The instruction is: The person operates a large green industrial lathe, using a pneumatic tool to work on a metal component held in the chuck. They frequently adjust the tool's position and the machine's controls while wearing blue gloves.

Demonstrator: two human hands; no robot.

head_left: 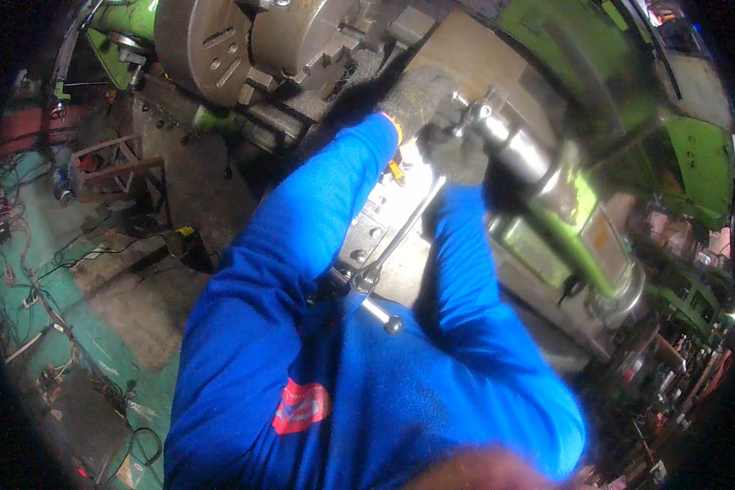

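Note:
My left hand (419,100), in a grey knit glove, reaches across the lathe carriage with its fingers curled toward a small shiny metal fitting (470,113). Just below that fitting, my right hand (459,155) is closed, also in a grey glove. Whatever either hand grips is hidden by the gloves and the glare. The bright tailstock quill (510,147) points at the hands from the right. Between my forearms lies a long metal handle (404,233) that runs down to a round hub with a ball-ended lever (384,317) close to my body.
A big lathe chuck (290,41) stands at the upper left. The green tailstock (584,220) fills the right side. Cables (37,278) trail over the green floor at the left, beside a rusty metal frame (118,167). Cluttered metal parts (670,392) lie at the lower right.

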